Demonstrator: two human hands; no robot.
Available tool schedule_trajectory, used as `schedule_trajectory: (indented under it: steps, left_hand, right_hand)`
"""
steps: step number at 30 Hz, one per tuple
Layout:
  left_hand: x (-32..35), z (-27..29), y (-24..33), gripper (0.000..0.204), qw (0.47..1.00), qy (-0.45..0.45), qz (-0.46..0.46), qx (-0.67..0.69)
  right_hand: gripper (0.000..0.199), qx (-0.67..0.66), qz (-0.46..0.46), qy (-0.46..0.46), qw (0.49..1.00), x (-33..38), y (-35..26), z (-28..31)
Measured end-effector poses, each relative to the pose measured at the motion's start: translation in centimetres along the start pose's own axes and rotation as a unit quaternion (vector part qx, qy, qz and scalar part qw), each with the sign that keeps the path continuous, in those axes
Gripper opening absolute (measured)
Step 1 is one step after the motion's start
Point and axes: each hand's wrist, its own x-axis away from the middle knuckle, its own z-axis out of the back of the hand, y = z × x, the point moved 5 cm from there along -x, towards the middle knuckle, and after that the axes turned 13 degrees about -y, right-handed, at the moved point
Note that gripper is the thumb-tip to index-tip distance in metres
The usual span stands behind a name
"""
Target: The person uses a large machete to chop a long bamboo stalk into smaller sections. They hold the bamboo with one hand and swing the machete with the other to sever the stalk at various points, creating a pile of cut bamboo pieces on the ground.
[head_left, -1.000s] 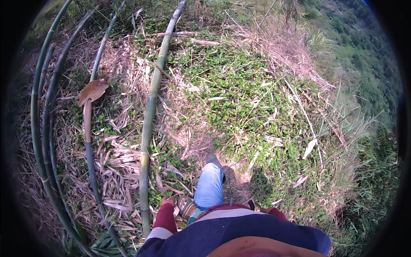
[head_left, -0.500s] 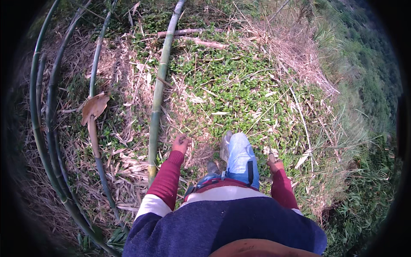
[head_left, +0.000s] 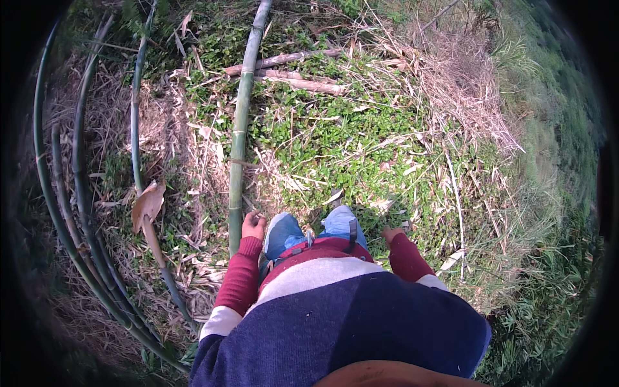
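Running from the top of the view down to the left sleeve (head_left: 240,274), the thick green bamboo culm (head_left: 239,129) has the left hand (head_left: 254,224) just beside it, on its right. That hand's fingers are curled inward; whether they pinch anything or touch the culm, I cannot tell. The right hand (head_left: 391,233) is well apart to the culm's right, too small and shaded to tell its grip. A short brown twig (head_left: 246,164) juts from the culm above the left hand and could scratch the knuckles if they slid along it. The dry poles (head_left: 309,84) right of the culm's upper stretch might roll if stepped on, and the leaf litter (head_left: 203,274) left of its lower part might slide underfoot, costing the person balance.
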Motion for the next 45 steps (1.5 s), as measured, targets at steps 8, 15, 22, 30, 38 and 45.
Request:
schedule_trajectory:
  steps: [8,15,22,30,38,45]
  left_hand:
    - [-7.9,-9.2,23.0,0.044,0.967,-0.210,0.074,0.121]
    - [-18.0,-11.4,33.8,0.059,0.910,-0.348,-0.023,0.223]
    - [-23.2,-2.9,42.5,0.069,0.896,-0.249,-0.087,0.357]
    - [-28.6,3.2,49.3,0.062,0.852,-0.173,-0.129,0.477]
    - [-36.4,4.6,47.7,0.052,0.895,-0.086,-0.103,0.425]
    - [-45.1,0.6,49.7,0.054,0.954,-0.047,-0.118,0.271]
  right_hand:
    - [0.085,0.009,0.245,0.137,0.960,11.9,-30.0,16.9]
    - [0.053,-0.097,0.427,-0.001,0.899,22.3,-55.3,19.1]
    - [0.030,0.014,0.543,0.013,0.840,27.6,-70.1,23.2]
    - [0.025,0.039,0.594,0.159,0.787,29.2,-80.3,33.5]
    - [0.110,0.337,0.482,0.049,0.807,22.4,-87.2,42.2]
    - [0.066,0.361,0.536,-0.254,0.720,17.3,-93.3,32.7]
